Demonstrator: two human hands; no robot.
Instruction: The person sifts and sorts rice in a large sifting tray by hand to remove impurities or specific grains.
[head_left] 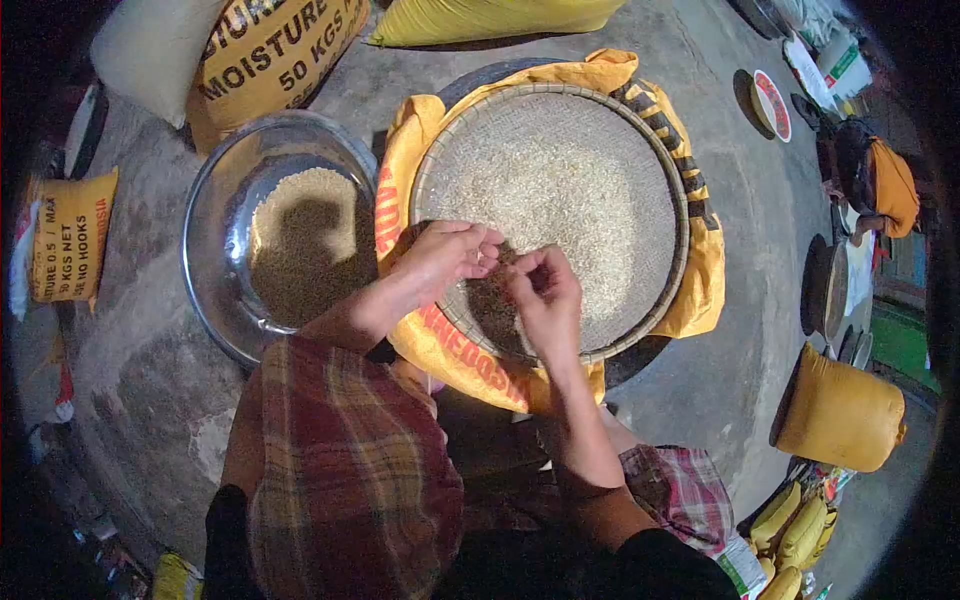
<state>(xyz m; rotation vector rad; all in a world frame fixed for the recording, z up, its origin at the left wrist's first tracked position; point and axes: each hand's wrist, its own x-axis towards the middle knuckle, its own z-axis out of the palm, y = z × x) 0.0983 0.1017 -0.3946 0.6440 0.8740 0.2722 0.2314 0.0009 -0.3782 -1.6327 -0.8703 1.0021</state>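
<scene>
A round woven winnowing tray (665, 300) holds a spread of pale grains (590, 210). My left hand (455, 258) is over its lower left part, palm partly turned up and fingers curled together. Close beside it, my right hand (545, 295) has thumb and fingers pinched over the grains. Whatever is between the fingers of either hand is too small to make out. Under and around the tray lies a yellow printed sack (700, 280). To the left stands a large steel bowl (205, 290) with brownish grain (330, 200) in it, partly shadowed.
Full sacks stand at the back, among them a printed sack (270, 70) and a yellow sack (490, 20). Another printed sack (75, 240) is at far left. On the right are a yellow jug (840, 410), bananas (800, 530) and a red-and-white bowl (772, 105) on the concrete floor (740, 400).
</scene>
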